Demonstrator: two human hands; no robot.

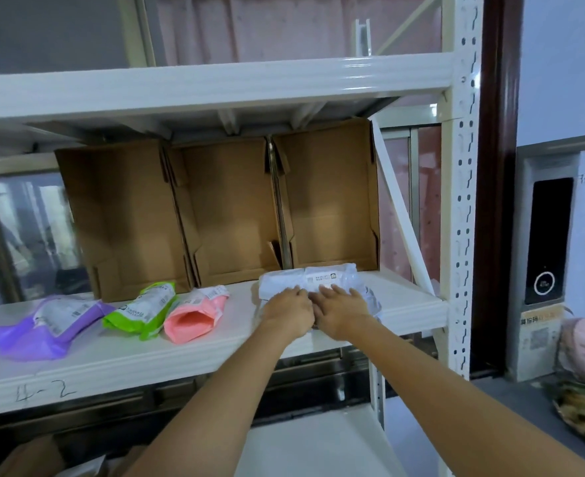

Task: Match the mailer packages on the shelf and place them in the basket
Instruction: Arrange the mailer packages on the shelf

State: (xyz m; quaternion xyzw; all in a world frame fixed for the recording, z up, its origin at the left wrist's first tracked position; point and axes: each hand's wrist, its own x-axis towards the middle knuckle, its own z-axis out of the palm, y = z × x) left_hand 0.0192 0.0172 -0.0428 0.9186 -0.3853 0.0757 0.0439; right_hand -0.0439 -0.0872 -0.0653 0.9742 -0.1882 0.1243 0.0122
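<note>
Both hands, left and right, rest relaxed on the crinkly white plastic mailer.

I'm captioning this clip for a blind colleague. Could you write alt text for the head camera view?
Both of a person's hands, left hand and right hand, rest on a white mailer package at the right end of a white shelf. To its left lie a pink mailer, a green mailer and a purple mailer. Three open cardboard boxes stand behind them.
</note>
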